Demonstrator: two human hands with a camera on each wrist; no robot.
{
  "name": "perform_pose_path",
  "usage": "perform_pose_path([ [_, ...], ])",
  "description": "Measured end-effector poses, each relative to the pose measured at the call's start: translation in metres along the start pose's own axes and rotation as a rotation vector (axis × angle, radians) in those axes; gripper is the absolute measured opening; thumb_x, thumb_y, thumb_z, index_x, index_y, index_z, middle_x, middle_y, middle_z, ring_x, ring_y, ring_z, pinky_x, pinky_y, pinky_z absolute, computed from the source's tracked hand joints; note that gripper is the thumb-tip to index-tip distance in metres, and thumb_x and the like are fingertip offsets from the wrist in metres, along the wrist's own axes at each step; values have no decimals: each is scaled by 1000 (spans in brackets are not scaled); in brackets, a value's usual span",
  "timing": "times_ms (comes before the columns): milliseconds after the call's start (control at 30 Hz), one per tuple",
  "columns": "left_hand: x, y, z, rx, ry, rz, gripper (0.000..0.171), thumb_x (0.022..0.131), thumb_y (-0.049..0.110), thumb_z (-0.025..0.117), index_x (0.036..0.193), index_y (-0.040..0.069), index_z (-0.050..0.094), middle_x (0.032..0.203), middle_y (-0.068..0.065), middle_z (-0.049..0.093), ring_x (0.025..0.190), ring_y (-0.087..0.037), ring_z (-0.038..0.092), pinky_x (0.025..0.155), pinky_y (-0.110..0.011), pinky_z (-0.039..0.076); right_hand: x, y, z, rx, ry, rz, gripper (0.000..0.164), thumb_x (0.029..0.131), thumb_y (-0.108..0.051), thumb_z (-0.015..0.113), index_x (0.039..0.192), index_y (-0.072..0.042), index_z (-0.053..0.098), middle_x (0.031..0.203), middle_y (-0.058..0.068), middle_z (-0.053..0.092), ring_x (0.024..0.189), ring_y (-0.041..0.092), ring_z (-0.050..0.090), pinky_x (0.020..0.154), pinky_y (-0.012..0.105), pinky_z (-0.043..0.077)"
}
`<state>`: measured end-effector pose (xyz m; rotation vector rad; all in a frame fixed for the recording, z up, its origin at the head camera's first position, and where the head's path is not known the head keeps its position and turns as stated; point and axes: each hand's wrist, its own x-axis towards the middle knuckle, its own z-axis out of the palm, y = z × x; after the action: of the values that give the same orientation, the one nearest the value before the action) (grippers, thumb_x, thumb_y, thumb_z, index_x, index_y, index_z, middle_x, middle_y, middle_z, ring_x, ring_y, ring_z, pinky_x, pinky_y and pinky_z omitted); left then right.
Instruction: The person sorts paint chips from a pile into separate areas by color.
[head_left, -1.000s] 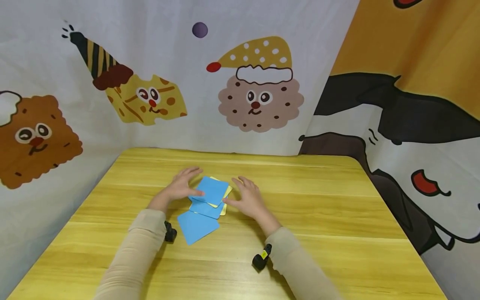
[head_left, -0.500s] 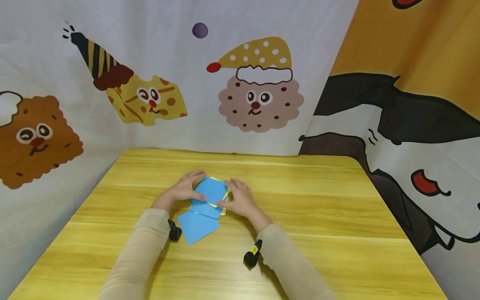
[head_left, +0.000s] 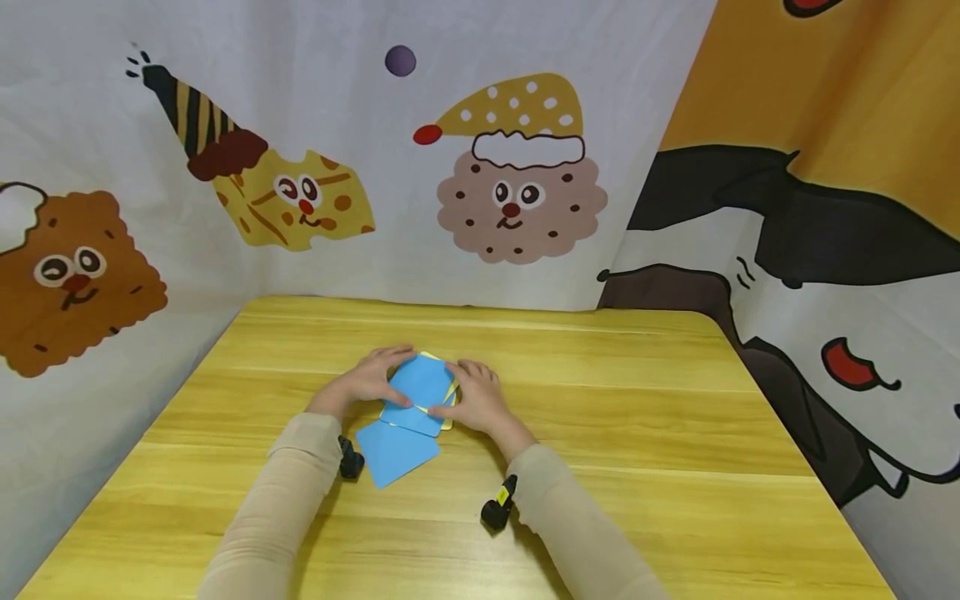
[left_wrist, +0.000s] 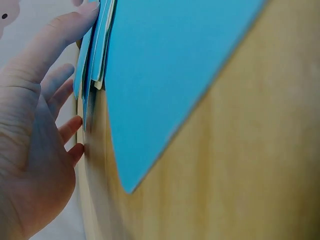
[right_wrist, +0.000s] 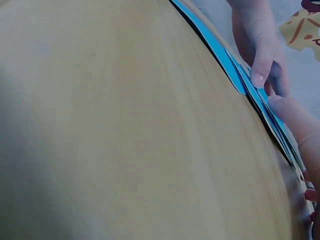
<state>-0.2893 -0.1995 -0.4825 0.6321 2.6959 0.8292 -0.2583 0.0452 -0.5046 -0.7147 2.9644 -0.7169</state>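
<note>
Left hand (head_left: pixel 372 377) and right hand (head_left: pixel 480 397), both spread wide, flank pile (head_left: pixel 423 382), thumbs over top. Two blue cards (head_left: pixel 412 420) show between them, third blue card (head_left: pixel 397 454) between wrists; yellow cards (head_left: pixel 447 424), perhaps two, peek out beside right thumb.

The right hand (head_left: pixel 480 400) has come leftward and the left hand (head_left: pixel 369 381) has edged right, bringing their thumbs closer together at the near edge of the top blue card (head_left: pixel 422 382), while less yellow card (head_left: pixel 452 389) shows at the right.
</note>
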Motion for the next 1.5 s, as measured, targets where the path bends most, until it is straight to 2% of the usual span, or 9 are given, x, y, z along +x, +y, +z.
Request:
perform_pose_path([
  [667, -2, 0, 0, 12, -17, -41, 100, 67, 46, 84, 149, 14, 37, 155, -9, 24, 139, -40, 14, 104, -64, 21, 0, 3, 2, 10, 7, -17, 91, 78, -64, 66, 147, -11, 40, 147, 11, 37, 135, 31, 30, 109, 51, 20],
  [867, -4, 2, 1, 11, 18, -9, 97, 68, 45, 84, 147, 10, 40, 153, -11, 28, 138, -40, 18, 103, -64, 22, -2, 4, 1, 36, 9, -29, 90, 78, -62, 67, 147, -11, 39, 148, 11, 36, 135, 33, 30, 109, 52, 18],
  [1167, -8, 9, 0, 54, 23, 57, 100, 67, 41, 85, 148, 5, 37, 152, -14, 29, 137, -41, 20, 104, -62, 22, -4, 7, -2, 75, 26, -39, 91, 78, -61, 69, 148, -12, 39, 149, 11, 35, 136, 32, 28, 111, 50, 17],
  [1500, -12, 17, 0, 73, 92, 120, 102, 65, 38, 87, 146, 2, 37, 152, -14, 31, 136, -40, 22, 104, -62, 20, -10, 10, -12, 132, 63, -84, 91, 77, -57, 72, 147, -10, 39, 148, 15, 35, 136, 33, 29, 110, 51, 16],
])
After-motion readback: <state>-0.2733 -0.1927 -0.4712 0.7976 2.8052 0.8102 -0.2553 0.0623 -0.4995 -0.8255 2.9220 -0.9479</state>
